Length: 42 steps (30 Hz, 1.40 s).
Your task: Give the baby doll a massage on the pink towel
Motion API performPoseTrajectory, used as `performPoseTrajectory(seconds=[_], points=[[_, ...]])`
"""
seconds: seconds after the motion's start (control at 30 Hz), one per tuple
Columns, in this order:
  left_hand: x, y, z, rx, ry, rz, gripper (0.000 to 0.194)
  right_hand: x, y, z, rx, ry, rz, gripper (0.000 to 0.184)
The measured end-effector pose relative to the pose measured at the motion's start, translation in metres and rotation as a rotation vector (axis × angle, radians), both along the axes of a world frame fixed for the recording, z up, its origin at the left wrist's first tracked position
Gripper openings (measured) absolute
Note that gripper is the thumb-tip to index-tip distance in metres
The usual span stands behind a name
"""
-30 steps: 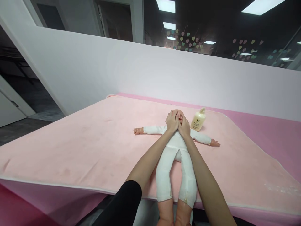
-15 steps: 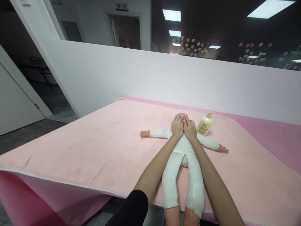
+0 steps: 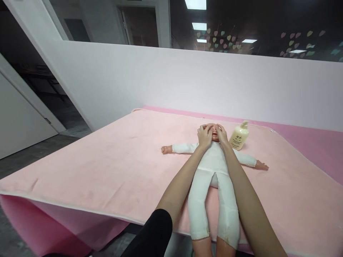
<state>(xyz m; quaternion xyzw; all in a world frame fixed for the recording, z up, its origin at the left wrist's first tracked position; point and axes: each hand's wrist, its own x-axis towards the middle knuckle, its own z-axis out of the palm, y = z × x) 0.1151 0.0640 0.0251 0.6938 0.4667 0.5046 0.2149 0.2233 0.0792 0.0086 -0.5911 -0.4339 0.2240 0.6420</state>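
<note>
A baby doll (image 3: 213,167) in a white suit lies on its back on the pink blanket (image 3: 112,167), arms spread, bare feet hanging past the near edge. My left hand (image 3: 205,136) lies on the left side of the doll's face, fingers curved over it. My right hand (image 3: 222,135) lies on the right side of the face in the same way. A strip of the face shows between the two hands. Neither hand holds anything. A cream pump bottle (image 3: 239,136) stands just right of the doll's head.
The blanket covers a pink padded table (image 3: 316,142) set against a low white wall (image 3: 187,82) with dark glass above. On the left the blanket's corner droops off the table over grey floor (image 3: 24,157), beside a white door.
My hands, which met over the middle of the doll's face, have slid apart toward its sides, uncovering part of the face. The view has shifted slightly.
</note>
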Motion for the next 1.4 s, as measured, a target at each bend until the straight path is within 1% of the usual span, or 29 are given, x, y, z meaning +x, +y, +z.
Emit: performPoseTrajectory(seconds=[0.07,0.1,0.2,0.33,0.43,0.53,0.7,0.77,0.9,0.97,1.07,1.17,1.27,1.33,1.4], points=[[0.002,0.001,0.001,-0.058,-0.031,-0.007,0.033,0.002,-0.002,-0.005,0.031,0.094,0.087,0.045],[0.003,0.001,0.001,-0.075,-0.042,-0.017,0.036,0.002,-0.004,-0.006,0.038,0.119,0.106,0.046],[0.005,0.003,0.001,-0.125,-0.08,-0.077,0.043,0.003,-0.008,-0.006,0.036,0.122,0.116,0.044],[0.003,0.01,0.002,-0.21,-0.161,-0.127,0.043,0.002,-0.005,-0.004,0.036,0.073,0.099,0.042],[0.003,0.014,0.004,-0.211,-0.234,-0.125,0.042,0.0,-0.002,-0.004,0.033,0.041,0.07,0.043],[0.005,0.016,0.004,-0.216,-0.287,-0.1,0.037,0.0,-0.002,-0.004,0.014,0.055,0.036,0.044],[0.008,0.018,0.002,-0.221,-0.336,-0.049,0.038,0.002,-0.001,-0.003,0.028,0.092,0.023,0.037],[0.007,0.019,0.001,-0.21,-0.319,-0.051,0.042,0.004,0.0,-0.004,0.042,0.121,0.016,0.035],[0.003,0.018,0.0,-0.118,-0.17,-0.085,0.047,0.006,0.002,-0.007,0.058,0.184,-0.021,0.035],[0.002,0.016,0.001,-0.103,-0.127,-0.088,0.048,0.006,0.001,-0.007,0.049,0.212,-0.029,0.035],[0.002,0.012,0.004,-0.087,-0.092,-0.098,0.041,0.005,-0.002,-0.004,0.026,0.233,-0.033,0.033],[0.002,0.01,0.005,-0.072,-0.071,-0.118,0.033,0.002,-0.008,-0.001,0.015,0.129,-0.042,0.033],[0.004,0.01,0.006,-0.099,-0.095,-0.089,0.032,0.0,-0.015,0.002,-0.038,-0.009,-0.045,0.043],[0.005,0.012,0.005,-0.111,-0.121,-0.061,0.03,-0.001,-0.018,0.003,-0.093,-0.026,-0.067,0.047],[0.007,0.014,0.004,-0.126,-0.143,-0.048,0.029,0.0,-0.019,0.003,-0.13,-0.02,-0.091,0.047]])
